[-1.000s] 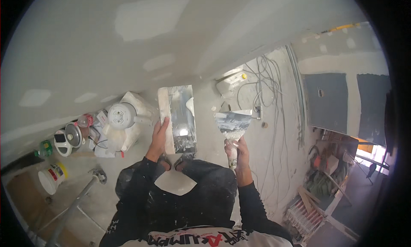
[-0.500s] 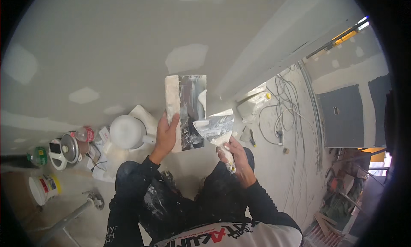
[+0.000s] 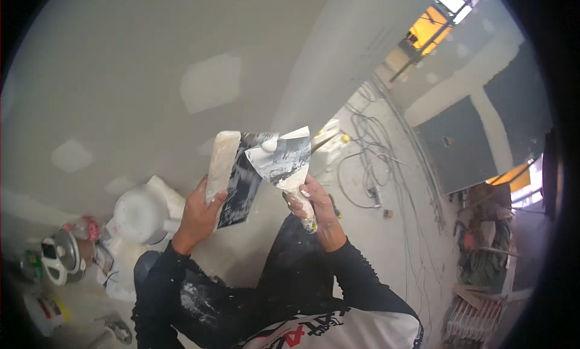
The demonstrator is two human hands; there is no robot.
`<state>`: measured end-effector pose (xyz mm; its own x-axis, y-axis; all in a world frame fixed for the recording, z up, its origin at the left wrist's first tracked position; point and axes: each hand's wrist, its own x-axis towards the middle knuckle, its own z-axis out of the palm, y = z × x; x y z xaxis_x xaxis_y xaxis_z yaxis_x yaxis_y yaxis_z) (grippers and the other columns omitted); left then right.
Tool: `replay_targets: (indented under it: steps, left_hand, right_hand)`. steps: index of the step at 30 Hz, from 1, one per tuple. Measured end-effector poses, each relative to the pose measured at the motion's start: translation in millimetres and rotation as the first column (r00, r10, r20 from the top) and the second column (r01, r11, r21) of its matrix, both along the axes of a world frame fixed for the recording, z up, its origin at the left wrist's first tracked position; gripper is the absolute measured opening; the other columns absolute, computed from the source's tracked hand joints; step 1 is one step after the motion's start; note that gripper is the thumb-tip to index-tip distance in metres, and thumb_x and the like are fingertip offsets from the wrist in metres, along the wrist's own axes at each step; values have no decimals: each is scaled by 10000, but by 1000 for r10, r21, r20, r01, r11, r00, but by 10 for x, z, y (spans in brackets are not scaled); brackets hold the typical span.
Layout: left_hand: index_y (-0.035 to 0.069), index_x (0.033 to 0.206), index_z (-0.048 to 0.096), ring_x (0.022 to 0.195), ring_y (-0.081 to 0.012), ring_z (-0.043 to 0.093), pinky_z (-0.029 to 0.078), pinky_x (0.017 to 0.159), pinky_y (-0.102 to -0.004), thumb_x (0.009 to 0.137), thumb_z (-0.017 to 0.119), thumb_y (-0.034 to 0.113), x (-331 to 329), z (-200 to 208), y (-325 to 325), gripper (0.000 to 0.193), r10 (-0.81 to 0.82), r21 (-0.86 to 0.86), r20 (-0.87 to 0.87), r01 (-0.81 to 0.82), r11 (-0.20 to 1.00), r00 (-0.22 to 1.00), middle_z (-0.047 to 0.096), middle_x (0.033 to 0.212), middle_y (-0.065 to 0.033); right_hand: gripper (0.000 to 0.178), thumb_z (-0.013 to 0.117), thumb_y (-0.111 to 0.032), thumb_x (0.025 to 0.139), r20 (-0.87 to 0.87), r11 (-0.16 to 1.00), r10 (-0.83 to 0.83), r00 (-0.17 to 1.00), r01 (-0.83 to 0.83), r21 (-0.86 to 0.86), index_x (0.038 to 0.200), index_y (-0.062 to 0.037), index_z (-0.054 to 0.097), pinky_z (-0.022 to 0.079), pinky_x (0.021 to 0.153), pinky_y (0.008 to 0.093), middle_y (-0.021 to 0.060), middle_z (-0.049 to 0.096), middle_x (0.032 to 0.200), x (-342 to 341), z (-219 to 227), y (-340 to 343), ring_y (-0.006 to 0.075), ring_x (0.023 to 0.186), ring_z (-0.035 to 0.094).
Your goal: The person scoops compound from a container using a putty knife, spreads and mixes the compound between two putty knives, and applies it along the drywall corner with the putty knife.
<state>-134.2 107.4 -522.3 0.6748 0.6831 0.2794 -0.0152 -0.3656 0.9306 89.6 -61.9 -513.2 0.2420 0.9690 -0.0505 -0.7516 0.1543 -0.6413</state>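
View has swung up the wall: the white bucket [image 3: 140,215] and the cans beside it now sit lower left, more bare drywall above, bright window opening [image 3: 436,24] newly in view top right. Right hand [image 3: 316,205] has brought the putty knife [image 3: 283,160] left, so its blade now overlaps the mud pan [image 3: 234,178] in the left hand [image 3: 198,215]; a second ago the two were side by side with a gap. A dab of white compound sits at the blade's upper edge.

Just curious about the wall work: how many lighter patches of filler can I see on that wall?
3: a large patch high on the wall, a smaller patch lower left, and a faint patch below, near the white bucket. Others may be hidden.
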Motion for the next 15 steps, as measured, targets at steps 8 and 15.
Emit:
replay_targets:
  steps: [8, 15]
  left_hand:
    - [-44, 1226, 575, 917, -285, 684, 500, 831, -378, 1032, 545, 257, 182, -342, 166, 360, 19, -72, -27, -21, 997, 999, 698, 980, -215]
    - [-86, 1175, 562, 900, -371, 689, 506, 786, -392, 1014, 567, 241, 128, -359, 199, 364, -14, 17, -25, 15, 1000, 1000, 676, 951, -273]
  right_hand:
    - [630, 600, 88, 831, 487, 750, 13, -873, 331, 573, 1419, -135, 559, 551, 838, 343, 143, 454, 1503, 832, 1257, -248, 310, 1085, 643]
    - [621, 565, -35, 867, -196, 863, 404, -894, 300, 407, 1476, -77, 448, 541, 883, 369, 125, 387, 1548, 1258, 2158, 66, 302, 1129, 617]
